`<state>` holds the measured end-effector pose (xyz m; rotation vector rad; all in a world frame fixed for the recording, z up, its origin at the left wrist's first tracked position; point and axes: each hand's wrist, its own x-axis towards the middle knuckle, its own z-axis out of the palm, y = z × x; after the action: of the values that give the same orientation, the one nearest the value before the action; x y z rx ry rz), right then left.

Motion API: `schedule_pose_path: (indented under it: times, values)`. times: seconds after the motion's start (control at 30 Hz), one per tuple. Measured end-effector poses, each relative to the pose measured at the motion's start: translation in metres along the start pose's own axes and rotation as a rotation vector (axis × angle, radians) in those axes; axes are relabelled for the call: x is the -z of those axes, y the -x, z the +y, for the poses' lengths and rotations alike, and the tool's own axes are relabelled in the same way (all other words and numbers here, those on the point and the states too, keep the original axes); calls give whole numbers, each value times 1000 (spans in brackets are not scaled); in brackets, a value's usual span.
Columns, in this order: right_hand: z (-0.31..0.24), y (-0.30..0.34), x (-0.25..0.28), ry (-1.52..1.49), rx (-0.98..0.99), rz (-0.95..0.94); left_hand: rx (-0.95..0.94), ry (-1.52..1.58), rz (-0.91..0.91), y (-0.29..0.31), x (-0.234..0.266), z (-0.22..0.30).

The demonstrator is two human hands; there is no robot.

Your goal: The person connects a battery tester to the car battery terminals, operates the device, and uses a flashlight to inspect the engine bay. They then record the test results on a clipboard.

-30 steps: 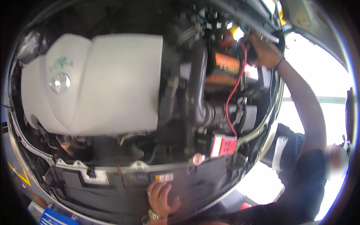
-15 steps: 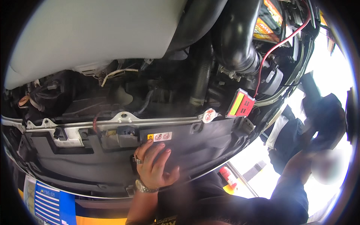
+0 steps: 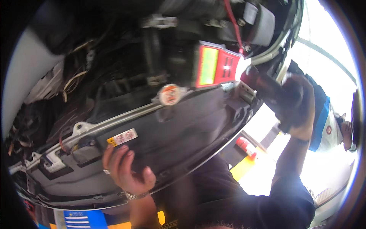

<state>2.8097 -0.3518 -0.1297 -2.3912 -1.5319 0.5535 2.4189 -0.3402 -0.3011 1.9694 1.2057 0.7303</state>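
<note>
My left hand (image 3: 127,171) is bare, with a ring and a wristwatch. Its fingers are stretched out and apart at the black plastic panel (image 3: 183,129), fingertips by a yellow and white warning label (image 3: 122,137), holding nothing. My right hand (image 3: 288,101), in a dark glove, reaches in from the right toward a red handheld tester (image 3: 217,66) with a lit yellow-green screen. A bright white glow lies between its blurred fingertips and the tester. Whether the glove grips anything is unclear. A red cable (image 3: 234,23) runs up from the tester.
A round radiator cap (image 3: 170,94) sits on the metal crossbar (image 3: 110,122). Dark hoses and engine parts fill the bay beyond. Another person (image 3: 331,122) is at the far right. A red and white cylinder (image 3: 246,148) lies low on the right, beyond the car's edge.
My view has shifted right and closer to the tester. My gloved right hand has come in from the right to beside the tester. My left hand stays by the label.
</note>
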Motion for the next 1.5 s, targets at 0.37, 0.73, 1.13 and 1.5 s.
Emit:
schedule_pose_path:
  times: [0.37, 0.73, 1.13, 1.5]
  values:
    - [94, 16, -39, -205, 180, 28, -587, -411, -387, -182, -69, 121]
    - [130, 32, -53, -407, 118, 119, -562, -897, -802, -213, -71, 183]
    - [135, 32, -61, -567, 102, 133, -994, -1349, -735, -318, -22, 170]
    - [118, 22, -65, -554, 100, 96, -899, -1314, -789, -312, -14, 160]
